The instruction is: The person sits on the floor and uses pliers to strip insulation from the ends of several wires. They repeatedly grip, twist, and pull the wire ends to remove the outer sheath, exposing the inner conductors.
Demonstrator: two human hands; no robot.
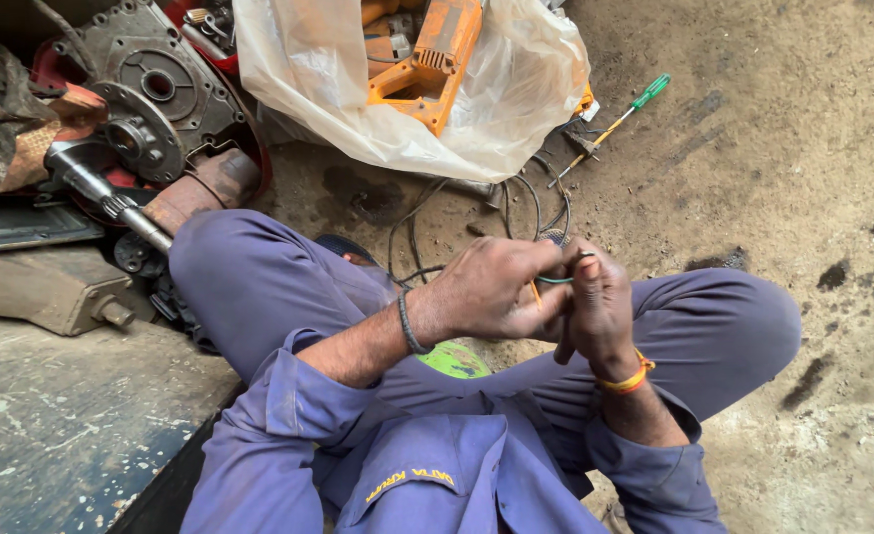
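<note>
My left hand (pixel 491 289) and my right hand (pixel 600 307) meet in front of me, above my crossed legs in blue work clothes. Both pinch a thin green wire (pixel 558 279) that runs between the fingertips. A short orange strand shows just below it, between the hands. A black band circles my left wrist and an orange-yellow band my right wrist. The wire's ends are hidden by my fingers.
A green-handled screwdriver (pixel 627 111) lies on the dirt floor at the upper right. Black cables (pixel 536 203) trail from a plastic bag (pixel 496 109) holding an orange power tool (pixel 435 59). Greasy engine parts (pixel 150 109) sit at the upper left, a metal slab (pixel 51 415) at lower left.
</note>
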